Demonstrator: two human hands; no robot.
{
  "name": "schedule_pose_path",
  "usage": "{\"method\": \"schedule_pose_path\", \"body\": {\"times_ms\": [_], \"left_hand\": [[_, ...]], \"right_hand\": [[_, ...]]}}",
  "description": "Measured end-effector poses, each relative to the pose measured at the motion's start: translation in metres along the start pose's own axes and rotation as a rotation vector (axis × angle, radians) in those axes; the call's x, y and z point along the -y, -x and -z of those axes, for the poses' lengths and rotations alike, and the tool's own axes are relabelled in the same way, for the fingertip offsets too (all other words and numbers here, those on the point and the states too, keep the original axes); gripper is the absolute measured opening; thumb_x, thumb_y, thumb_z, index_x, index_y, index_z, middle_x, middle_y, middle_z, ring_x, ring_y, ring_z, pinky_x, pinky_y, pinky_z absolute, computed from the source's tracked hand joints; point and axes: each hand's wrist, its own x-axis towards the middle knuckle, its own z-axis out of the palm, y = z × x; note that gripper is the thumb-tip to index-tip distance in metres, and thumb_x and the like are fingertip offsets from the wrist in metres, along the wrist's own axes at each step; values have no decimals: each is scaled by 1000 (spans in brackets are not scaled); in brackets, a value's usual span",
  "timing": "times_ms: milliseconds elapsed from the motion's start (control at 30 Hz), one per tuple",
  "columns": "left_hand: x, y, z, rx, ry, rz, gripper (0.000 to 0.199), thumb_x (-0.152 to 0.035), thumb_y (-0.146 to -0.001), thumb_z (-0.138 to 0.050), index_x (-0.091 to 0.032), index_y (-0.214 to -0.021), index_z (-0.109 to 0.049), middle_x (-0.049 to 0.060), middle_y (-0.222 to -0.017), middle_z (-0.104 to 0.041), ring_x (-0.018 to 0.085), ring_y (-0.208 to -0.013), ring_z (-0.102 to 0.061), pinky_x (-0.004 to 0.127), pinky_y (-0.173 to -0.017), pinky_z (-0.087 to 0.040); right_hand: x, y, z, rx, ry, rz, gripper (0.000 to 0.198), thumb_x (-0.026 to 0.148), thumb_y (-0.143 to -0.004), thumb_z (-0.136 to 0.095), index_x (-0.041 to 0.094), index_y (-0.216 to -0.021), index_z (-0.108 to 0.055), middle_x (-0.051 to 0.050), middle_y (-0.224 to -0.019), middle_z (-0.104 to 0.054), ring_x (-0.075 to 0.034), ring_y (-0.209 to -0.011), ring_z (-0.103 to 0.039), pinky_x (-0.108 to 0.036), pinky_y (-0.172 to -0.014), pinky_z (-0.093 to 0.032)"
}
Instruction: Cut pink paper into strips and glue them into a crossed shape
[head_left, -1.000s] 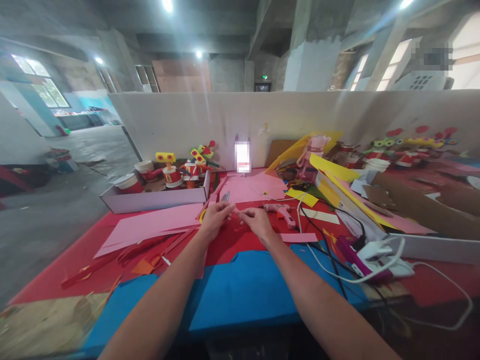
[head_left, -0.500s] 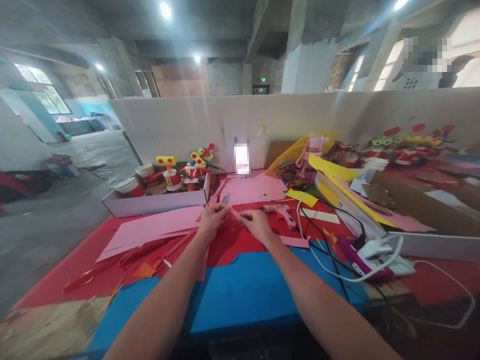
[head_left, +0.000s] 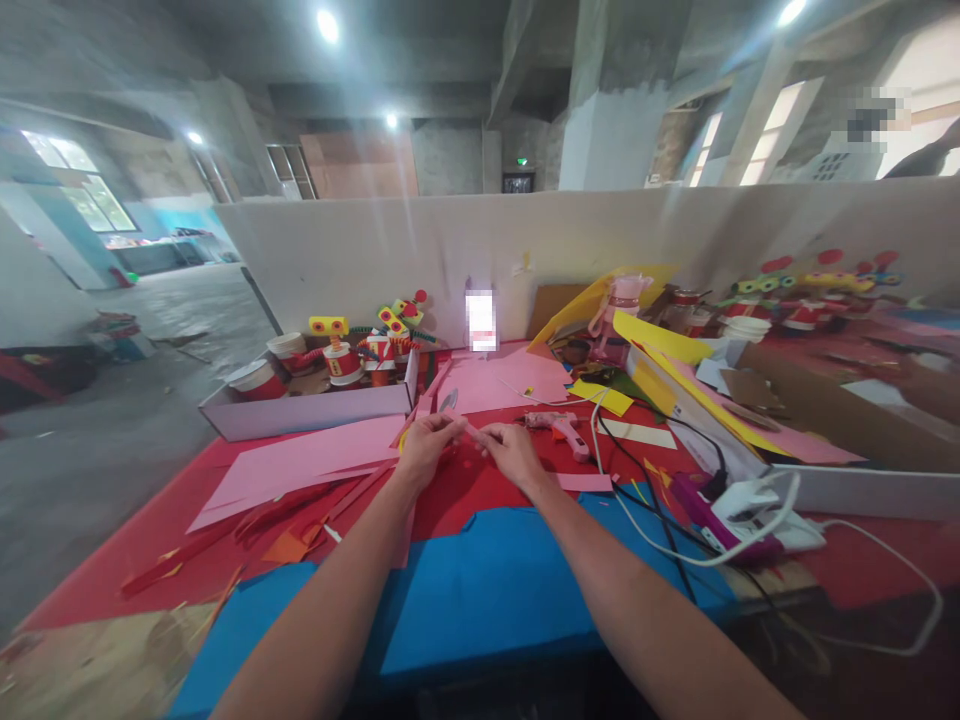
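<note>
A small strip of pink paper [head_left: 472, 433] is pinched between my two hands above the red tabletop cover. My left hand [head_left: 429, 445] closes on its left end, fingers and thumb pressed together. My right hand [head_left: 511, 452] grips the other end the same way. Fingertips hide most of the strip. Just behind my left hand lie scissors [head_left: 449, 400], mostly covered; a bit of yellow shows beside that hand. To the right of my right hand rests a pink glue gun [head_left: 562, 432]. Pink sheets [head_left: 300, 465] lie left of my left hand.
A white box [head_left: 315, 412] at the left holds paper-cup robot figures [head_left: 341, 355]. On the right are a purple-and-white power strip [head_left: 720, 515], tangled cables, a cardboard box [head_left: 862, 485] and a pink jug [head_left: 626, 305]. Blue paper [head_left: 480, 580] covers the front edge. A lit screen [head_left: 481, 318] stands behind.
Both hands keep hold of the pink strip and have barely moved. The view has shifted slightly, and the person at the far right has moved farther right.
</note>
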Motion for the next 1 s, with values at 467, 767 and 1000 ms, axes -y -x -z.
{"method": "schedule_pose_path", "body": {"times_ms": [467, 767, 1000], "left_hand": [[-7, -9, 17, -138, 113, -46, 34, -45, -63, -81, -14, -60, -66, 1, -54, -56, 9, -50, -48, 23, -48, -38], [0, -2, 3, 21, -93, 17, 33, -41, -62, -81, -14, -55, -64, 1, -51, -58, 9, -47, -47, 22, -46, -35], [-6, -4, 6, -43, 10, -18, 34, -41, -63, -81, -15, -53, -61, 1, -50, -57, 9, -46, -48, 24, -46, -35]], "right_hand": [[-3, -1, -5, 29, -82, -63, 24, 24, -86, -55, 18, -72, -73, -5, -68, -73, -16, -60, -66, -23, -54, -46], [-2, -1, -3, -5, -44, 11, 23, 37, -86, -62, 18, -80, -73, -5, -76, -75, -19, -70, -69, -26, -65, -49], [-4, -1, 0, -27, -4, 22, 17, 31, -81, -68, 18, -91, -74, -6, -89, -77, -21, -79, -69, -29, -73, -50]]}}
